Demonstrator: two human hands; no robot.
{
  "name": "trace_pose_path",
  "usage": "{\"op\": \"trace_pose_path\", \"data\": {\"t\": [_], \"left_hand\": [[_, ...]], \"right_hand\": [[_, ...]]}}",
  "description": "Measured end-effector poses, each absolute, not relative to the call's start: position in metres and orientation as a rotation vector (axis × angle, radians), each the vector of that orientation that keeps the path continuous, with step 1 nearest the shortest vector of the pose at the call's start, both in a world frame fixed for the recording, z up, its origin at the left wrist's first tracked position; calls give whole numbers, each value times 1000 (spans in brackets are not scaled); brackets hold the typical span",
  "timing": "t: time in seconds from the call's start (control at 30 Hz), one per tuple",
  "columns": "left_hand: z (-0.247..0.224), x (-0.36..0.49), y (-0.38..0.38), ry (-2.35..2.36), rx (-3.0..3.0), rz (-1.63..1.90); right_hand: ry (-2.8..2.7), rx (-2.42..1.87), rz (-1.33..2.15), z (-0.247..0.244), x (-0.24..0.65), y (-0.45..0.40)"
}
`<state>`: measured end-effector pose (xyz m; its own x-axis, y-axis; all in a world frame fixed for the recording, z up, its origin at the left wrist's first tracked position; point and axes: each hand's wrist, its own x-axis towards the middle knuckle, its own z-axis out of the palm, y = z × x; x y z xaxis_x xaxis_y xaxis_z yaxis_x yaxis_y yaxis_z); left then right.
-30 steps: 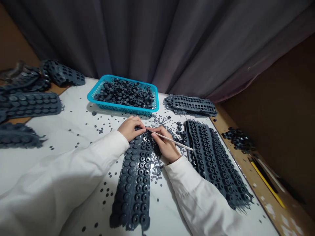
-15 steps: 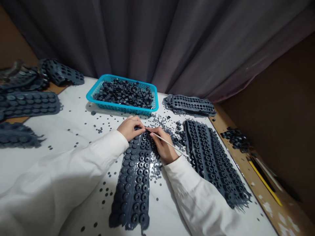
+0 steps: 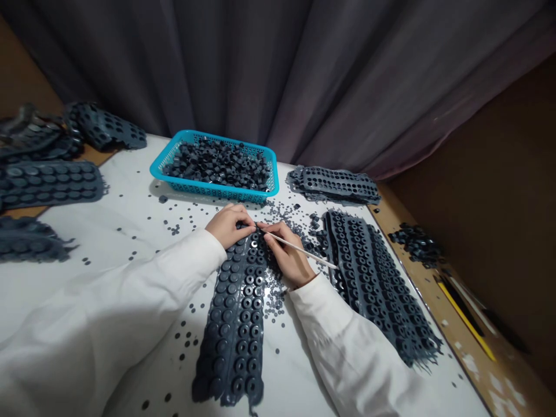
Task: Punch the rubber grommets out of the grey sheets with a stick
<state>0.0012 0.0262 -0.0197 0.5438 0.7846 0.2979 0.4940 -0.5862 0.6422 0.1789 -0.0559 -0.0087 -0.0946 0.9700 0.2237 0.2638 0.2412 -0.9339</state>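
Left grip (image 3: pixel 229 226) pinched on the 12 o'clock end of the dark strip (image 3: pixel 234 324) lying on the counter (image 3: pixel 130 179), right grip (image 3: pixel 289 255) closed around the white stick (image 3: pixel 315 258); looks mid-poke, next move calls for steady strip, controlled tip.

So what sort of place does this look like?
Probably a small workshop: a white table strewn with dark discs, a basket of small parts, and studded sheets lying around.

Small workshop corner, grey curtain (image 3: pixel 234 69), littered worktable (image 3: pixel 130 313), parts basket (image 3: pixel 273 185)
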Motion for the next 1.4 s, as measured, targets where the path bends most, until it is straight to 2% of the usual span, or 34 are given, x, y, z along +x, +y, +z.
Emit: {"op": "trace_pose_path", "data": {"t": [0.37,0.9,1.03,1.17,1.3,1.4], "left_hand": [[-18,1,24,1007,2351,845],[-10,1,21,1072,2456,834],[12,-5,24,1086,2485,704],[61,-16,6,1027,2548,463],[100,-23,-47,968,2622,82],[97,-33,-98,755,2664,-138]], "right_hand": [[-1464,-1247,837,-8,176,-60],[-1446,-1452,429,-6,179,-63],[-1501,-1384,419,-3,179,-62],[-1561,-1313,403,9,174,-65],[-1648,-1152,381,40,165,-79],[-1699,-1009,406,62,156,-103]]}}
